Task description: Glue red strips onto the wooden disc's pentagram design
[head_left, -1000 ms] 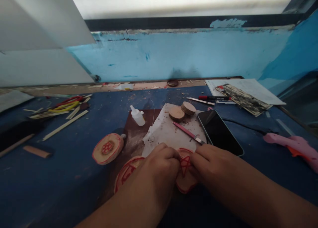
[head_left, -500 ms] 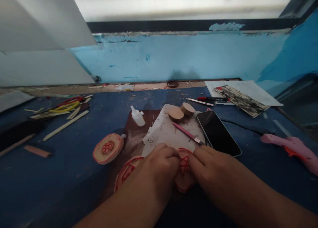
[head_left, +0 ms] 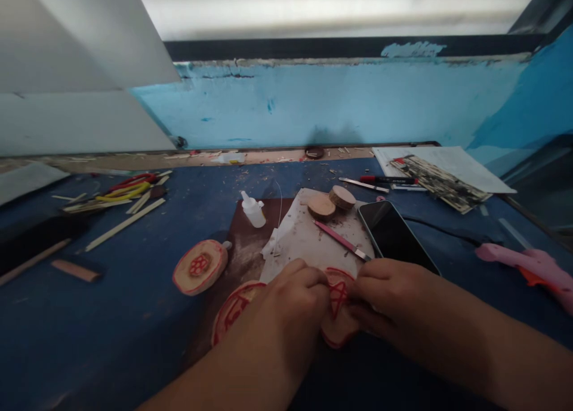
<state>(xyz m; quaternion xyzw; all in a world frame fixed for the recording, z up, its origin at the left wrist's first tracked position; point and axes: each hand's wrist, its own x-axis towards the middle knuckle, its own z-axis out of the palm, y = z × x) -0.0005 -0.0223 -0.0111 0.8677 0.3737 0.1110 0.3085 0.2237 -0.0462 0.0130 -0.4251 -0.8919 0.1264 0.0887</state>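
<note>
Between my hands lies a wood slice [head_left: 339,332] with a red star and a red outline near its edge. My left hand [head_left: 298,300] has its fingers curled against the slice's left side, gripping it. At the right side of the star, my right hand [head_left: 389,291] is closed, fingertips together; whatever they pinch is hidden. Partly behind my left forearm is another round slice with red lines [head_left: 233,309]. Farther left rests a slice with a red flower pattern [head_left: 200,266]. Pink-handled tweezers [head_left: 340,239] lie on a stained white sheet [head_left: 308,244] beyond my hands.
A small white glue bottle [head_left: 253,211] stands on a brown board [head_left: 237,241]. Two plain wood slices [head_left: 321,206], a phone [head_left: 394,235] and a pink glue gun [head_left: 528,264] are beyond and right. Scissors [head_left: 129,188] and thin sticks [head_left: 125,224] lie left.
My right hand has shifted slightly, its thumb now lower along the slice's right edge. My left hand keeps its place on the slice. The whole view has moved a little.
</note>
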